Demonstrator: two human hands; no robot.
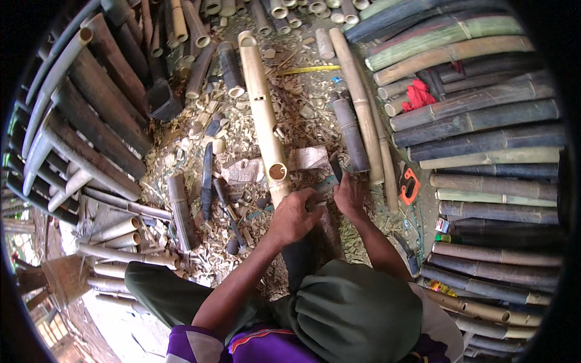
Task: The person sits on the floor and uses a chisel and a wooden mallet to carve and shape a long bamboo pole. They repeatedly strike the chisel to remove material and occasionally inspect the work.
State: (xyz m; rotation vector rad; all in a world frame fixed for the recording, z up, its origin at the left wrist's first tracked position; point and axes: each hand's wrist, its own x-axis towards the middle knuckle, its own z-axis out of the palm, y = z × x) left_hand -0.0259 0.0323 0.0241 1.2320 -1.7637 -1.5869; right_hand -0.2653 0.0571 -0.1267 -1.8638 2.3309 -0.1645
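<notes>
The long pale bamboo tube (264,124) starts right at the left hand (296,215) and goes straight away from it, leaning a little to the left at the far end. The left hand is the nearer one, with its fingers bent over the near end of the tube; I cannot tell if it grips the tube or only rests there (some of its fingers are hidden). A round hole (277,172) in the tube is just past the left hand, with more small cuts farther up. The right hand (351,195) is just to the right of the tube and apart from it. It is closed around a dark tool (335,166) that points away from the person. Just beyond both hands, a rough piece of wood (308,158) lies across the tube's path, showing on both sides of it. To the left of the left hand are a dark knife (207,175) and a short bamboo piece (181,212). To the right of the right hand, past a long thin pole (361,109), is an orange saw handle (410,186). Wood chips (187,142) lie on the floor past the left hand.
</notes>
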